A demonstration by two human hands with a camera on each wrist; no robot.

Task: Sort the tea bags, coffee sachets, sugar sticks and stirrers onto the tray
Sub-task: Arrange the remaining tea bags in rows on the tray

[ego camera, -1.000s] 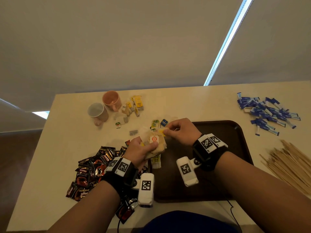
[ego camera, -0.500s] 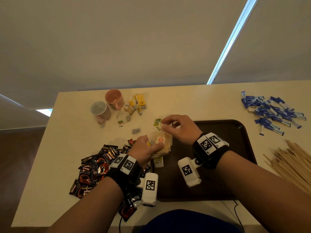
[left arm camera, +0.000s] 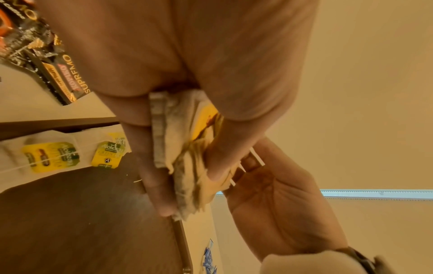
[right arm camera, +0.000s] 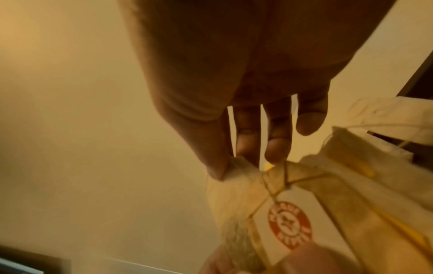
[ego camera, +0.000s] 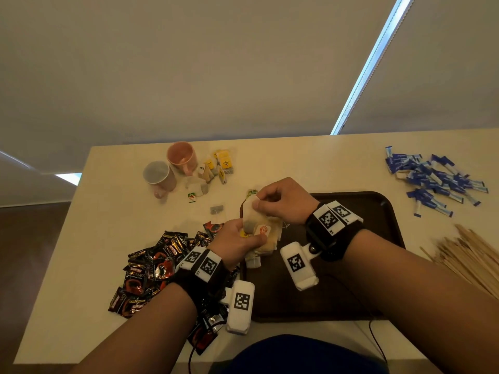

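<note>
Tea bags (ego camera: 266,237) bunched in left hand (ego camera: 237,242) grip; right hand (ego camera: 283,202) pinches top bag (ego camera: 249,211).

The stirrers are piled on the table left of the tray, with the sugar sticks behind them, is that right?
Not quite: the stirrers lie right of the tray, not left, as the head view shows. The sugar sticks do lie behind them.

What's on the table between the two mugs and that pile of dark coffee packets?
In the head view, a small grey tea bag lies alone between the mugs and the coffee sachets; otherwise that stretch is bare table.
</note>
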